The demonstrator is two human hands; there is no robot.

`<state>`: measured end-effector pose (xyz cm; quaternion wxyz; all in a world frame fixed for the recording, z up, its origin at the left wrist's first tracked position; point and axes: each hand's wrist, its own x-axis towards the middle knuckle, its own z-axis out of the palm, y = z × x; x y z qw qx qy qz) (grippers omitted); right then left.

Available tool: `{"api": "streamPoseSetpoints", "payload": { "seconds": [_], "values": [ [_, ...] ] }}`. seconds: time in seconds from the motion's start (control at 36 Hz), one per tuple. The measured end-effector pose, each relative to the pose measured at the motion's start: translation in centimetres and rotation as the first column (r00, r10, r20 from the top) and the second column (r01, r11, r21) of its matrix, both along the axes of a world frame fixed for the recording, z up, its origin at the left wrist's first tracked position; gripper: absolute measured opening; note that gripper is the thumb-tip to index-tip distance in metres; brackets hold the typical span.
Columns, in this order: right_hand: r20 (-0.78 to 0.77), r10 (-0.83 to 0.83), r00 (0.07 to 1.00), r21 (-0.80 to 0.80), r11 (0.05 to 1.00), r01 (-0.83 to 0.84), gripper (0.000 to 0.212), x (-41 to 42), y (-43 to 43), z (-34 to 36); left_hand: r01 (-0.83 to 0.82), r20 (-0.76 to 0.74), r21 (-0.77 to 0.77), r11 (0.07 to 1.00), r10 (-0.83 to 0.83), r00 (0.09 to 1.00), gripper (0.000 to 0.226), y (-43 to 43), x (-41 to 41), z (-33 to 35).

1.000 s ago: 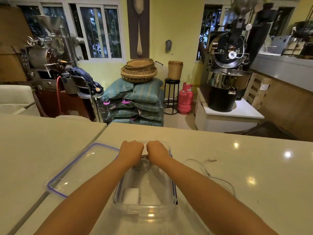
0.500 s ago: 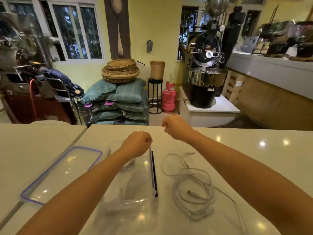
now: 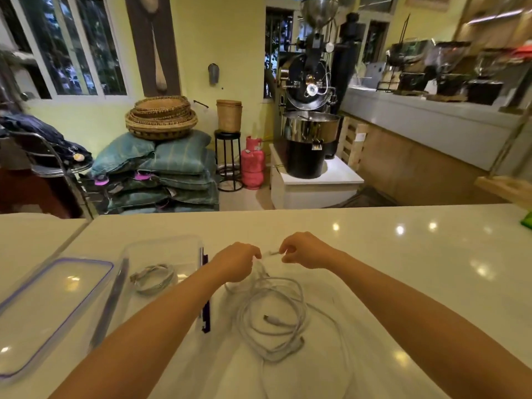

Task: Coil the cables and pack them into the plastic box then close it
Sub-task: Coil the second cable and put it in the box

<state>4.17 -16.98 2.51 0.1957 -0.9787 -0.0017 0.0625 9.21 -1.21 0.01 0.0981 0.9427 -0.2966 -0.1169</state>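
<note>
White glossy countertop (image 3: 403,254) carrying the lot, ceiling lights glinting off it, and a second pale surface (image 3: 34,234) butts up along a seam at the left. Sitting on it: the clear plastic box (image 3: 161,249) with its lid off, the blue-rimmed lid (image 3: 51,306) flat beside it to the left across the seam, and a loose white cable (image 3: 273,321) sprawled in untidy loops just right of the box. A sliver of something green (image 3: 527,218) shows at the far right edge, too cropped to tell.
</note>
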Motion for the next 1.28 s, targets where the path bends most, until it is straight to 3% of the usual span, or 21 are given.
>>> {"api": "streamPoseSetpoints", "payload": {
  "seconds": [0.28,0.42,0.61,0.75,0.92,1.06,1.28],
  "values": [
    [-0.06,-0.027,0.998,0.058,0.998,0.03,0.036,0.6,0.1,-2.8,-0.011,0.12,0.19,0.982,-0.012,0.993,0.051,-1.2,2.1,-2.1],
    [-0.06,-0.049,0.997,0.089,0.995,0.055,0.037,1.3,0.2,-3.3,-0.031,0.16,0.272,0.962,-0.014,0.987,0.038,-1.3,2.7,-2.3],
    [-0.057,-0.038,0.998,0.114,0.992,0.045,0.037,1.6,0.6,-3.7,-0.067,0.195,0.252,0.965,0.017,0.981,0.024,-1.2,2.9,-2.1],
    [-0.063,-0.037,0.997,0.167,0.985,0.047,0.037,1.5,0.4,-3.4,-0.072,0.148,0.105,0.992,0.056,0.987,0.017,-0.9,3.0,-0.9],
    [-0.053,-0.023,0.998,0.435,0.899,0.044,0.032,1.2,0.8,-1.9,-0.11,0.14,-0.189,0.976,0.138,0.981,0.012,-1.2,2.2,2.9],
    [0.038,-0.047,0.998,0.535,0.845,0.019,0.027,0.9,0.8,0.7,-0.058,0.133,-0.416,0.908,0.123,0.983,0.011,-1.5,0.9,6.1],
    [0.158,-0.076,0.985,0.712,0.7,-0.06,0.029,-0.9,-0.2,6.2,0.064,0.292,-0.663,0.746,0.179,0.939,0.012,-2.6,-0.7,9.2]
  ]
}}
